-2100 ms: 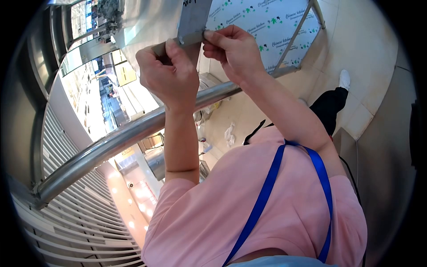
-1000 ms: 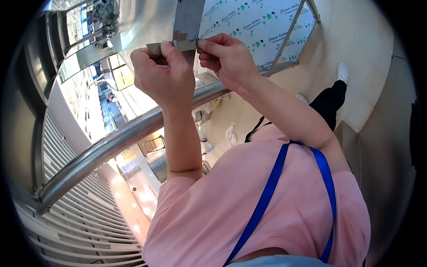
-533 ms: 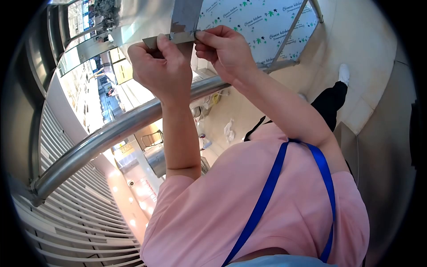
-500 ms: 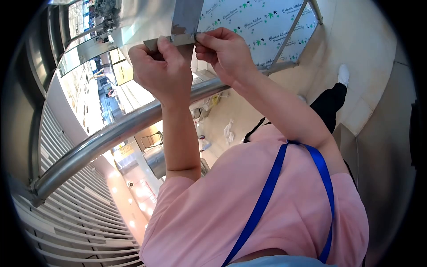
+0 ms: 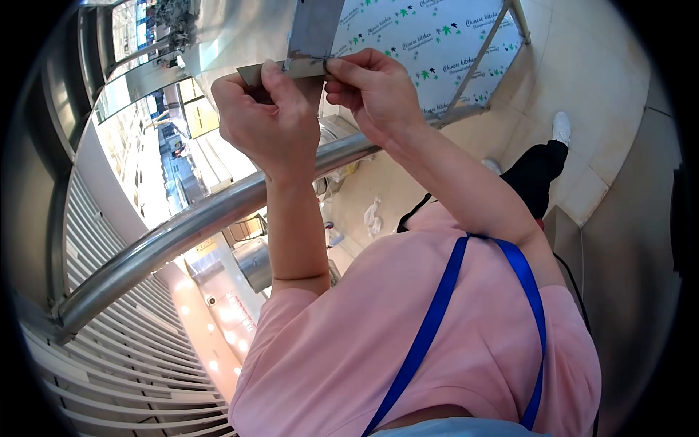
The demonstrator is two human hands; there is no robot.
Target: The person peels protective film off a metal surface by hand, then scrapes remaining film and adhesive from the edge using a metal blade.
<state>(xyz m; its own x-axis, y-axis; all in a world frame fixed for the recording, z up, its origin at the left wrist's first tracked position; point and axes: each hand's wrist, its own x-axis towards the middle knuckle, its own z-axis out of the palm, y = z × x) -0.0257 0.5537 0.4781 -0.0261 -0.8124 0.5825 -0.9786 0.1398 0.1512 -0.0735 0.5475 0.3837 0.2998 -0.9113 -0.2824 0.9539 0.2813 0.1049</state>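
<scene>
A thin, flat grey-brown strip [image 5: 306, 68] stretches between my two hands at the top of the view. My left hand [image 5: 269, 124] is closed on its left part, thumb on top. At the right end, the thumb and fingers of my right hand [image 5: 378, 95] pinch together, with a small dark spot at their tips. Just beyond the strip, its edge meets a grey metal post [image 5: 314, 33]. Beside the post is a panel [image 5: 408, 40] covered in white film with green leaf prints and lettering.
A round metal rail [image 5: 218, 207] runs diagonally below my hands. White slats [image 5: 131, 349] lie at the lower left. On the tiled floor [image 5: 575, 164] is a foot in a white shoe [image 5: 561, 128]. A crumpled white scrap [image 5: 372, 217] lies beyond the rail.
Both hands and the strip have shifted slightly right in view since half a second ago, the post and panel too. Both hands keep their hold.
</scene>
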